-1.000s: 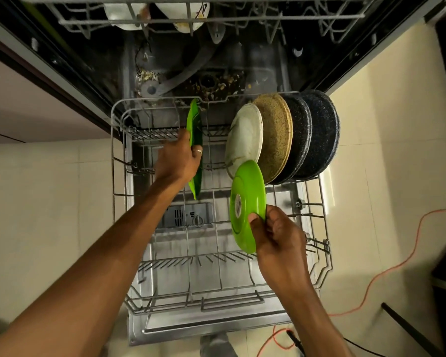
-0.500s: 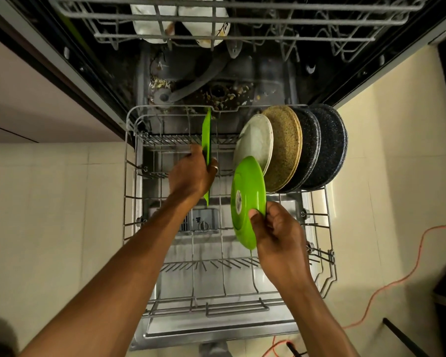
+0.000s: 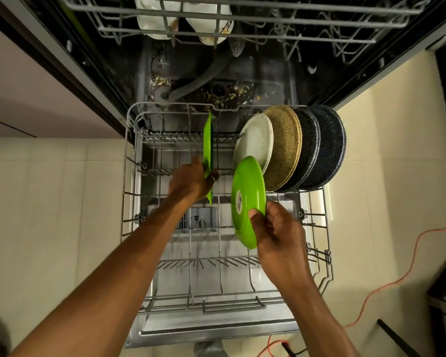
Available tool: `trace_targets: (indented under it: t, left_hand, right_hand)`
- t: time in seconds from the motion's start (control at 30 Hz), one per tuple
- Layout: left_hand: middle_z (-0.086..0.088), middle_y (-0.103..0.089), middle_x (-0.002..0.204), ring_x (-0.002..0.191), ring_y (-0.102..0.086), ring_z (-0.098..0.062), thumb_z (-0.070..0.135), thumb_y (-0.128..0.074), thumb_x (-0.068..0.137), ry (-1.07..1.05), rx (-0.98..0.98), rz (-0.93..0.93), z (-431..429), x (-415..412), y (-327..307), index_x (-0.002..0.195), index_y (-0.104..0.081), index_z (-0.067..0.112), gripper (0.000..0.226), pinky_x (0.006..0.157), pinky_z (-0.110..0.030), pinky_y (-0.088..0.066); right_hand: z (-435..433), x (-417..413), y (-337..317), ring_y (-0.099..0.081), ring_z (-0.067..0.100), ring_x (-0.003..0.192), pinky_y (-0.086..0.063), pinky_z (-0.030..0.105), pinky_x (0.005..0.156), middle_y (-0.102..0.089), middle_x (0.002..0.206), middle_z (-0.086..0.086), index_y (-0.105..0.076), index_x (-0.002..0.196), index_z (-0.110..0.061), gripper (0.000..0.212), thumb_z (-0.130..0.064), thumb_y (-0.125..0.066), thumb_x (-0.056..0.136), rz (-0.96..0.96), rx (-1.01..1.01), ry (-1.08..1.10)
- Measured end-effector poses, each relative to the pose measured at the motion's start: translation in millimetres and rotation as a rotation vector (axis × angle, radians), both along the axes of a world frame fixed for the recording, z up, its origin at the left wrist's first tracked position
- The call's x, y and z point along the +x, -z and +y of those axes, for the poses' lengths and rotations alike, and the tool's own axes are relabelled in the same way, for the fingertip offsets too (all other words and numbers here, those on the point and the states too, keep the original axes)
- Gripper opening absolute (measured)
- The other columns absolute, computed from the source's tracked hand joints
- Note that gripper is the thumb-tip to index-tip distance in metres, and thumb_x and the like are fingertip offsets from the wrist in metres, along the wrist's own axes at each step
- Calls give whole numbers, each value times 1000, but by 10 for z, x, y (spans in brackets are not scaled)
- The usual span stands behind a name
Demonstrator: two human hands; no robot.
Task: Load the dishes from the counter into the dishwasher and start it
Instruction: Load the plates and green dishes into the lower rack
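Observation:
The dishwasher's lower rack [image 3: 129,191] is pulled out over the open door. My left hand [image 3: 188,182] grips a thin green plate [image 3: 207,143], seen edge-on and upright over the rack's back middle. My right hand [image 3: 276,230] holds a second green plate [image 3: 246,197] by its lower rim, upright, its underside facing left, just in front of the stacked plates. Standing on edge at the rack's back right are a white plate [image 3: 255,140], a tan speckled plate [image 3: 286,148] and two dark speckled plates [image 3: 327,148].
The upper rack [image 3: 242,19] sticks out at the top with two white bowls [image 3: 183,19] in it. Food scraps lie around the tub's filter [image 3: 219,92]. An orange cable [image 3: 386,282] runs over the tiled floor at the right. The detergent dispenser [image 3: 201,220] shows through the rack.
Both hands with their green plates have shifted slightly toward the back of the rack. The left plate has turned more edge-on and upright.

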State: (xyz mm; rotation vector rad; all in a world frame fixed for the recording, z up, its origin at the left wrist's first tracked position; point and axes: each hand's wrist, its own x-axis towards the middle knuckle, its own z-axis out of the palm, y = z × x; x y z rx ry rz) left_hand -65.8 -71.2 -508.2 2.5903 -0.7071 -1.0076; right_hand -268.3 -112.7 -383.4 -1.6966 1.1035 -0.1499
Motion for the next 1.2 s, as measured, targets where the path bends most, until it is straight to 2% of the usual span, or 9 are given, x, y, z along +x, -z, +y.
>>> trace_targets:
  t: [0.17, 0.3, 0.5, 0.7, 0.77, 0.87, 0.93, 1.03, 1.2]
  left_hand:
    - [-5, -64, 90, 79, -61, -26, 72, -37, 95, -63, 32, -131, 55, -7, -250, 111, -53, 12, 64, 61, -32, -43]
    - [-3, -69, 91, 79, -67, -24, 55, -37, 103, -165, -100, -170, 108, -56, -607, 107, -60, 14, 47, 61, -30, -49]
    - [0, -79, 88, 74, -77, -19, 85, -32, 77, -557, -382, 675, 232, -265, -1366, 99, -73, 22, 78, 69, -37, -63]
    - [-3, -77, 80, 68, -76, -16, 14, -55, 101, -828, -541, 754, 539, -364, -1289, 100, -66, 18, 12, 55, -29, -59]
    - [-6, -77, 85, 71, -76, -20, 6, -52, 100, -893, -562, 772, 646, -373, -1207, 101, -66, 17, 19, 56, -31, -59]
    - [-9, -76, 96, 80, -75, -27, 3, -54, 98, -972, -589, 839, 766, -366, -1086, 102, -67, 19, 21, 57, -36, -61]
    - [-10, -74, 101, 85, -74, -28, 4, -56, 98, -975, -588, 904, 773, -391, -1030, 105, -67, 20, 21, 59, -39, -62]
    - [-12, -72, 110, 88, -74, -28, 7, -59, 97, -913, -558, 969, 698, -452, -996, 109, -68, 21, 21, 61, -38, -62]
    - [-6, -75, 109, 87, -77, -22, 26, -58, 102, -770, -507, 920, 585, -369, -917, 112, -66, 26, 13, 72, -36, -62]
  right_hand:
    - [-10, 11, 23, -66, 32, 77, -56, 47, 67, -70, 87, 10, -64, 97, -22, 10, -24, -56, 102, -18, 18, 22]
    - [3, 61, -33, -62, 24, 61, -51, 41, 55, -67, 72, 5, -64, 94, -19, 11, -23, -57, 102, -4, -104, -37]
    - [103, 233, -251, -41, 2, 34, -27, 9, 36, -49, 56, -14, -65, 120, -13, 25, -8, -64, 96, 98, -551, -423]
    - [140, 338, -288, -73, 14, 92, -59, 31, 65, -74, 108, -6, -68, 114, -23, 23, -17, -65, 92, 167, -815, -708]
    - [55, 313, -306, -64, 16, 117, -56, 30, 89, -70, 124, -1, -68, 119, -20, 31, -42, -58, 100, 102, -729, -569]
    - [-164, 234, -393, -55, 11, 109, -44, 15, 80, -64, 122, -3, -58, 130, -15, 54, -57, -54, 96, 168, -568, -79]
    - [-308, 242, -409, -64, 11, 100, -50, 25, 81, -66, 113, -8, -54, 128, -22, 56, -62, -58, 90, 201, -158, 132]
    - [-400, 274, -348, -74, 18, 94, -61, 36, 64, -72, 112, 1, -59, 121, -24, 23, -28, -63, 99, 95, 412, 266]
    - [-563, 322, -357, -72, 36, 88, -62, 45, 59, -69, 111, 17, -61, 107, -7, 25, 9, -46, 93, 82, 237, 253]
